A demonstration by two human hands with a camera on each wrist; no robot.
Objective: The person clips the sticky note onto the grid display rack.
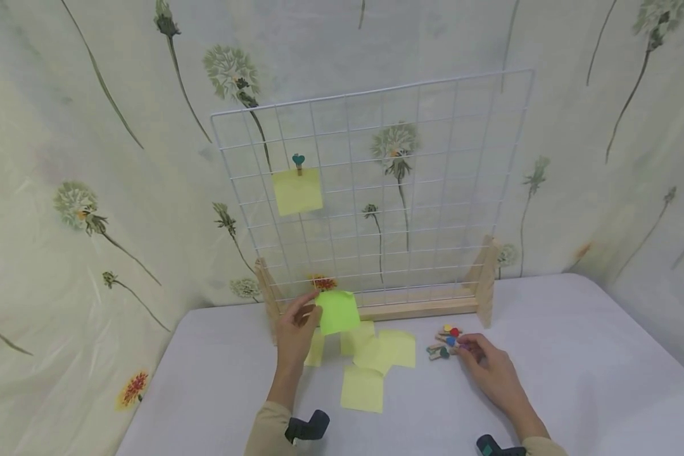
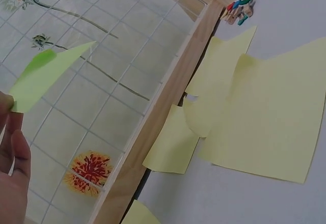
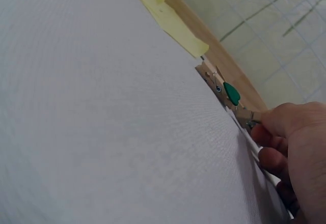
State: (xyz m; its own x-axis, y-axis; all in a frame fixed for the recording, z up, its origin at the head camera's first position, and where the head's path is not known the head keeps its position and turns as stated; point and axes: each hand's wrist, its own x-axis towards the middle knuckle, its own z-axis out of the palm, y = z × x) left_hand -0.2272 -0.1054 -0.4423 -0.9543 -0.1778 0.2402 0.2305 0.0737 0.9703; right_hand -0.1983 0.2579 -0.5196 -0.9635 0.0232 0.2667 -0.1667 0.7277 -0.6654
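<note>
My left hand point(image 1: 294, 337) pinches a bright green sticky note point(image 1: 339, 313) by its edge, holding it up in front of the lower part of a white wire grid point(image 1: 399, 183). In the left wrist view the note's far corner points away from the thumb. On the table to the right, my right hand point(image 1: 494, 375) reaches to a small pile of wooden clothespins point(image 1: 444, 352) with coloured hearts. Its thumb and fingertips pinch one clothespin point(image 3: 248, 117) there, mostly covered by the fingers; a green-heart clothespin point(image 3: 230, 92) lies right beside it.
Several pale yellow sticky notes point(image 1: 362, 389) lie overlapping on the white table point(image 1: 553, 354) between the hands. Another yellow note point(image 1: 297, 193) hangs at the grid's upper left from a teal-heart clothespin point(image 1: 299, 161). A wooden base point(image 1: 422, 309) carries the grid, with a flower-printed curtain behind.
</note>
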